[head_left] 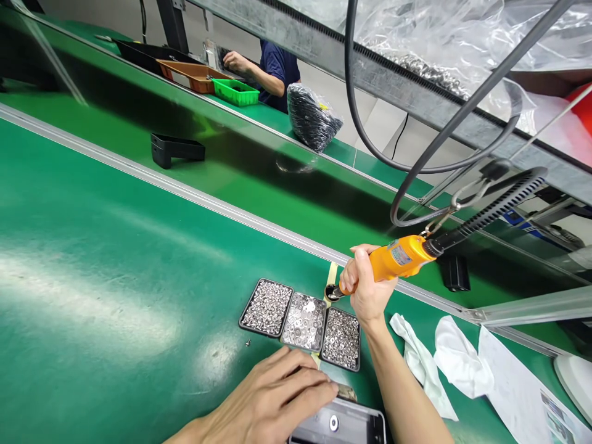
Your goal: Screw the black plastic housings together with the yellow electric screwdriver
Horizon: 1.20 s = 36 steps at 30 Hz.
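Observation:
My right hand (367,283) is closed round an orange electric screwdriver (398,258), its tip pointing down-left near the small trays. A cable and a hanging hook join its rear end. My left hand (282,394) lies over a dark rectangular housing (340,424) at the bottom edge, its fingers bent over the far side; the thumb is hidden. A washer (333,423) sits inside the housing. By the fingertips is a small metallic piece (346,392). Ahead stand a tray of screws (267,306), a tray of flat washers (304,320) and a tray of small metal fasteners (341,339).
One loose screw (248,342) lies left of the trays. White cloths (462,357) and a printed sheet (522,388) are at the right. Beyond the metal rail (185,191), black parts (178,151) rest on a green surface. A co-worker (280,71) sits across. Looped cable (407,166) hangs overhead.

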Each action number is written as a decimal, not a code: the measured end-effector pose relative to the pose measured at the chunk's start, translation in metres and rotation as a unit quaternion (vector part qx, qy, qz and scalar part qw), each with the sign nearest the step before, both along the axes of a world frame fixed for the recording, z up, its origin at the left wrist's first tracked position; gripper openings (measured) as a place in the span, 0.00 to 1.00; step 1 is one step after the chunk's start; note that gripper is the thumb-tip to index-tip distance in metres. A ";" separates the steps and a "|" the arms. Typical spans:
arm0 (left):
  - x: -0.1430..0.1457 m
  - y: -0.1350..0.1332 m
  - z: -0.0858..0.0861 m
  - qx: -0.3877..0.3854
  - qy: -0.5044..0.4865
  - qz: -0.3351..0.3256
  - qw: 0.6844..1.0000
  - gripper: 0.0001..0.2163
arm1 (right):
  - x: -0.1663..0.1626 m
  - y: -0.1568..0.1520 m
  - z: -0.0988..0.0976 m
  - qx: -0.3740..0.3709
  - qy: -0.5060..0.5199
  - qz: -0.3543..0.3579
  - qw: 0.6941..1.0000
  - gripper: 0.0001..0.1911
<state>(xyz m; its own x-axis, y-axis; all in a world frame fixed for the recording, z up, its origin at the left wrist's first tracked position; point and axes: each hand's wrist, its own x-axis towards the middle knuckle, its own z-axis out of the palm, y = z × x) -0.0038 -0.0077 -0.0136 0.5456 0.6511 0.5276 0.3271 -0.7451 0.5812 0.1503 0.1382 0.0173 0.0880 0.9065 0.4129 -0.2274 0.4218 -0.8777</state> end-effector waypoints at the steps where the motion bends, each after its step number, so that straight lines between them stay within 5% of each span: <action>1: 0.000 0.000 0.000 0.001 -0.001 -0.002 1.000 0.27 | 0.000 0.000 0.000 0.000 0.001 0.001 1.000 0.09; 12: -0.003 -0.002 0.002 0.004 0.008 -0.008 1.000 0.23 | 0.005 -0.006 0.008 0.000 -0.001 -0.017 1.000 0.10; 17: -0.002 -0.006 -0.003 0.020 0.005 -0.006 1.000 0.29 | 0.020 -0.030 0.043 0.005 -0.005 -0.028 1.000 0.07; 24: -0.002 -0.010 -0.012 0.012 0.005 -0.004 1.000 0.35 | 0.038 -0.104 0.089 -0.029 0.013 0.031 0.999 0.08; 29: -0.001 -0.008 -0.012 0.003 -0.003 -0.009 1.000 0.33 | 0.035 -0.139 0.079 -0.039 0.009 0.073 0.997 0.08; 36: -0.001 -0.009 -0.008 -0.016 -0.005 -0.011 1.000 0.31 | 0.023 -0.148 0.059 -0.044 0.002 0.090 0.995 0.06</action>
